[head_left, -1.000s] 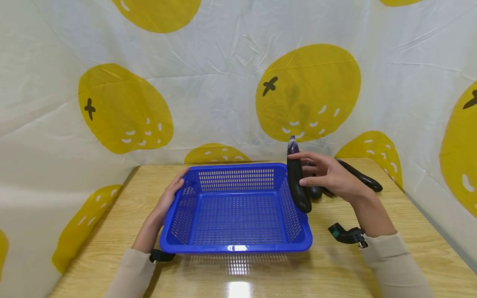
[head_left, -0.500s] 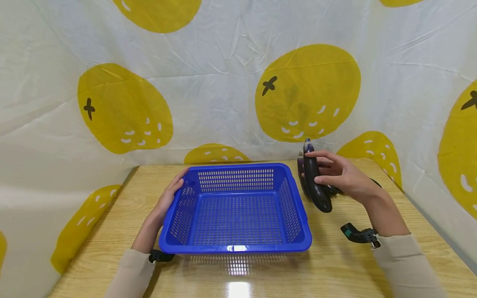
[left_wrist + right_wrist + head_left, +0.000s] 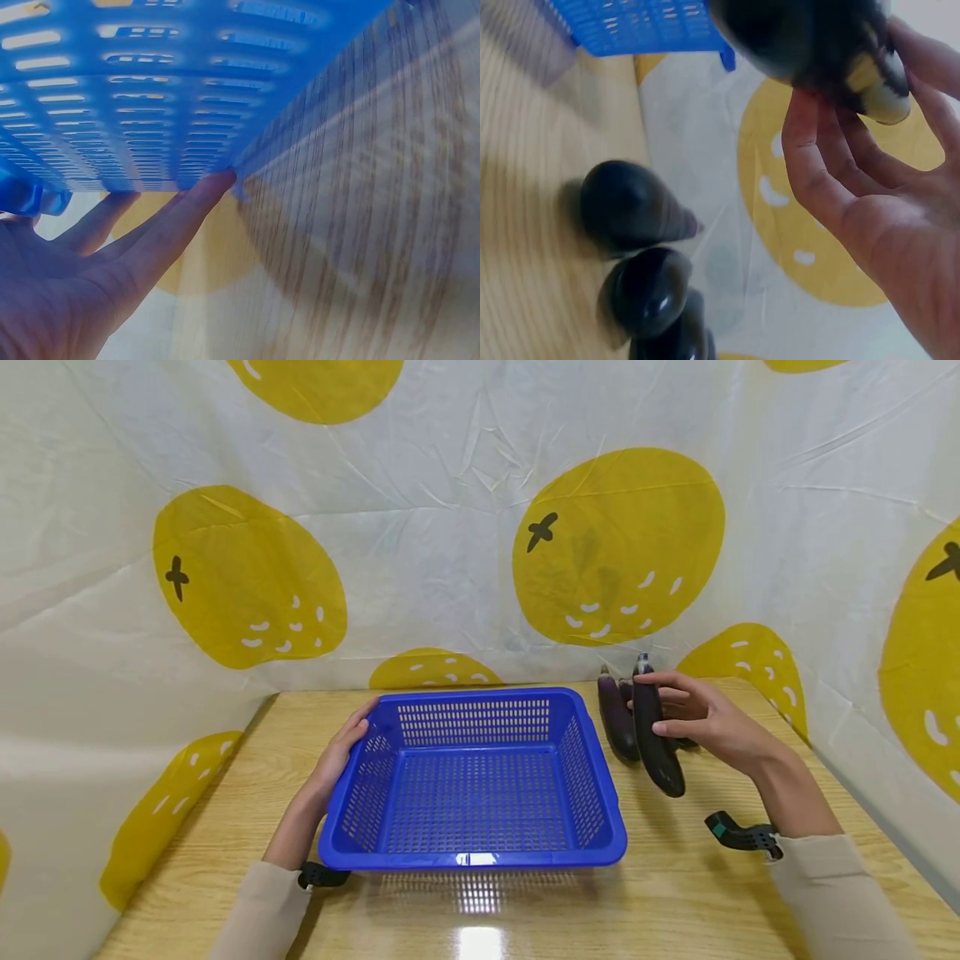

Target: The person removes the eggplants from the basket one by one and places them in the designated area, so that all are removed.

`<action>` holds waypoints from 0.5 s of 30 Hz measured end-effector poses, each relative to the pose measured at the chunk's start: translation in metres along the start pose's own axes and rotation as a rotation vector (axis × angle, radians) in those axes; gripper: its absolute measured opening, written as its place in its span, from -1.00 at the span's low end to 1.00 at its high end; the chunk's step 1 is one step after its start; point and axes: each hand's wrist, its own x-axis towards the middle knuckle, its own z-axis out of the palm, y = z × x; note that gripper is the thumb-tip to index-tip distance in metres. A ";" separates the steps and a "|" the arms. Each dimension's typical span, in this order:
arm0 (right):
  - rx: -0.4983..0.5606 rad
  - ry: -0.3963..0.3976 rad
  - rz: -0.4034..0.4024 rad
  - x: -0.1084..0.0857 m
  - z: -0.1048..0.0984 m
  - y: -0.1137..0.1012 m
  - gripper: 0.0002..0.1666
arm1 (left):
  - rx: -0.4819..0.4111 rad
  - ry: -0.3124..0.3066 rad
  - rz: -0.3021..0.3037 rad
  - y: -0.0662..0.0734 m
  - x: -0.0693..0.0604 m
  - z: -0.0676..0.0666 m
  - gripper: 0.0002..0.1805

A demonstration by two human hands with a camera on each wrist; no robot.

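A dark purple eggplant (image 3: 660, 760) hangs above the table to the right of the blue plastic basket (image 3: 472, 860), its stem end up and tilted away. My right hand (image 3: 697, 722) pinches it between thumb and fingers near the upper half. In the right wrist view the held eggplant (image 3: 817, 45) fills the top, with the fingers under it. My left hand (image 3: 339, 756) rests along the basket's left side near the far corner. The left wrist view has its straight fingers (image 3: 161, 240) touching the outer wall. No eggplant lies inside the basket.
Another eggplant (image 3: 617, 718) lies right of the basket, and more sit partly hidden behind the held one. Several dark eggplants, such as this one (image 3: 626, 206), lie on the wooden table (image 3: 247, 760). A white cloth (image 3: 435, 568) with yellow fruit prints hangs behind.
My right hand has carried the eggplant rightward from over the basket's right rim to beside the basket, uncovering another eggplant. My left hand and the basket have stayed in place.
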 end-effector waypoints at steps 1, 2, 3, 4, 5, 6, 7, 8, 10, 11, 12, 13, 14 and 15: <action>-0.007 0.000 0.006 -0.001 -0.002 0.001 -0.30 | 0.000 0.001 -0.001 0.000 0.000 0.000 -0.39; -0.015 0.000 0.013 -0.002 -0.003 0.003 -0.30 | 0.000 0.000 -0.003 0.000 0.000 0.000 -0.39; -0.023 0.004 0.023 -0.003 -0.004 0.004 -0.30 | 0.000 0.000 -0.005 0.001 0.000 0.000 -0.39; -0.033 0.008 0.033 -0.005 -0.005 0.006 -0.30 | 0.001 -0.001 -0.007 0.001 0.000 0.000 -0.39; -0.041 0.010 0.044 -0.006 -0.007 0.007 -0.31 | 0.001 -0.002 -0.009 0.001 0.000 0.000 -0.39; -0.052 0.014 0.055 -0.007 -0.008 0.008 -0.31 | 0.002 -0.002 -0.009 0.001 0.000 0.000 -0.39; -0.066 0.016 0.065 -0.008 -0.008 0.010 -0.32 | 0.004 -0.001 -0.010 0.002 0.000 0.000 -0.39; -0.074 0.016 0.077 -0.008 -0.009 0.011 -0.32 | 0.004 -0.002 -0.010 0.002 -0.001 0.001 -0.39; -0.089 0.008 0.091 -0.010 -0.011 0.014 -0.33 | 0.007 0.001 -0.010 0.002 -0.001 0.001 -0.39; -0.092 -0.002 0.094 -0.010 -0.013 0.016 -0.34 | 0.009 0.003 -0.010 0.002 -0.001 0.001 -0.39; -0.092 -0.014 0.099 -0.010 -0.014 0.019 -0.34 | 0.013 0.004 -0.008 0.002 -0.001 0.001 -0.40; -0.091 -0.026 0.101 -0.011 -0.016 0.021 -0.35 | 0.016 0.007 -0.008 0.002 -0.002 0.001 -0.40; -0.086 -0.039 0.103 -0.011 -0.018 0.023 -0.36 | 0.018 0.007 -0.007 0.002 -0.002 0.001 -0.40; -0.086 -0.051 0.104 -0.012 -0.019 0.026 -0.38 | 0.022 0.009 -0.006 0.002 -0.001 0.001 -0.40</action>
